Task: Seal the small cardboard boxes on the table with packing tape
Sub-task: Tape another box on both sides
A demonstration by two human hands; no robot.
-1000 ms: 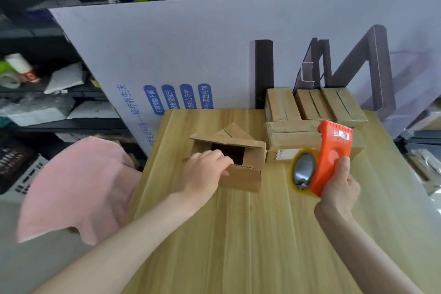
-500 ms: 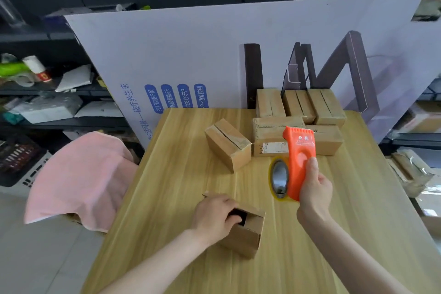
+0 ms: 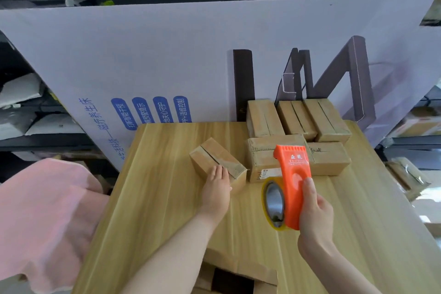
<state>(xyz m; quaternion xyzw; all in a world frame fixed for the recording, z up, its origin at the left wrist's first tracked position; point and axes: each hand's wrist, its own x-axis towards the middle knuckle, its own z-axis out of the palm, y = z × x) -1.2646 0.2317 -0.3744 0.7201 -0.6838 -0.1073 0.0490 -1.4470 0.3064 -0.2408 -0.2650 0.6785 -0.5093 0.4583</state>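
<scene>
Left hand [image 3: 216, 192] is lying flat, fingers loose and spread, against the near side of a small cardboard box [image 3: 218, 162] sitting askew mid-bench; the grip is not closed round it, only touching. The box's top flaps are meeting along a dark centre seam, with no clear tape across it that I can make out.

Right hand [image 3: 315, 210] is wrapping firmly round the orange tape dispenser [image 3: 292, 188], thumb on its face, roll of clear tape [image 3: 274, 205] hanging to its left, toothed edge pointing up. It is hovering above the bench [image 3: 155, 198], just right of the box.

Handling, as judged: the box is looking light and likely empty, so it is apt to skate on the smooth wood when tape is being pulled. Walls stiff at the corners, flaps soft in the middle. Best hold is palm down on top beside the seam, or pinching the two long sides.

Another box [image 3: 236, 277] with open flaps is sitting at the near edge. A cluster of closed boxes [image 3: 298, 136] is stacked at the far right.
</scene>
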